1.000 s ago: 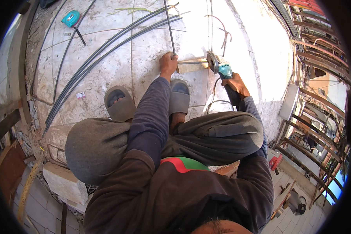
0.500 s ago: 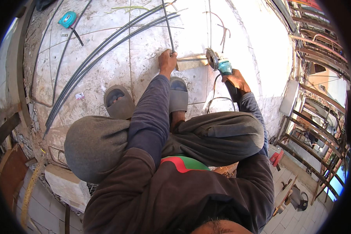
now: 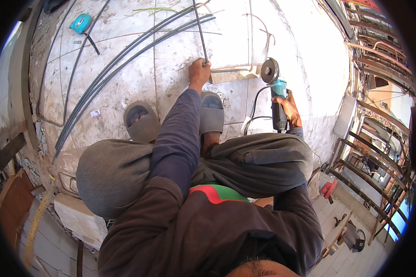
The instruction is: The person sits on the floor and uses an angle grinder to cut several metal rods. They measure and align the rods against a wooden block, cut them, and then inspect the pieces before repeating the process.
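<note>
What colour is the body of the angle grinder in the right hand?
The angle grinder has a teal and black body, seen in the head view.

Left hand (image 3: 199,72) pins rod (image 3: 199,27); right hand (image 3: 289,102) grips grinder (image 3: 276,94) (teal).

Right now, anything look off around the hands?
Left hand pins a thin dark steel rod close to the teal angle grinder in the right hand; both feet wear open grey slippers beside it.
</note>
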`<move>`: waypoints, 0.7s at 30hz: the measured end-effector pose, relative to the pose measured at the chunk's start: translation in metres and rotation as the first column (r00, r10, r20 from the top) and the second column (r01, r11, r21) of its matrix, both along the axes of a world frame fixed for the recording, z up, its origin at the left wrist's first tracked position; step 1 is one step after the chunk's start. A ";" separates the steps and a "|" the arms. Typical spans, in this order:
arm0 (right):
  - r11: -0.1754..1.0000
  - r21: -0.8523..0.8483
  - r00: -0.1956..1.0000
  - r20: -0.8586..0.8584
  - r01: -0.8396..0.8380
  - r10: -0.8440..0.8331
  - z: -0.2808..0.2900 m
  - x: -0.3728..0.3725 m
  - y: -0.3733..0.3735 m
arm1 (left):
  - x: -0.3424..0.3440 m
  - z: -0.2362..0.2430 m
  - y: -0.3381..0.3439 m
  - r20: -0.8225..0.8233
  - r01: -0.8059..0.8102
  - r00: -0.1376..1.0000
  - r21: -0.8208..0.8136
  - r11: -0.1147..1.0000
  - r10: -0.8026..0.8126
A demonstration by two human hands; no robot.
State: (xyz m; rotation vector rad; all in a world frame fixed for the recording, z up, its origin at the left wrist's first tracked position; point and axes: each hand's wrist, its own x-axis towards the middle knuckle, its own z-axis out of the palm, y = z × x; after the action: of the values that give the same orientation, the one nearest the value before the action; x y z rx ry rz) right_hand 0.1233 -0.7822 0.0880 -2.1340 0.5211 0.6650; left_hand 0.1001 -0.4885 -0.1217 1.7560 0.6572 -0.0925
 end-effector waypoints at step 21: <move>0.626 0.562 0.831 -0.236 0.540 -0.504 -0.089 -0.026 -0.066 | 0.003 0.004 0.002 0.007 -0.006 1.000 -0.358 0.934 0.009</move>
State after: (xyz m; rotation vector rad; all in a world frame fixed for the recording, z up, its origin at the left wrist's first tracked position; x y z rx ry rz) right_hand 0.0969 -0.8485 -0.0011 -1.2522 0.7954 0.4635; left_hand 0.1034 -0.4864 -0.1181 1.4005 0.5986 -0.1875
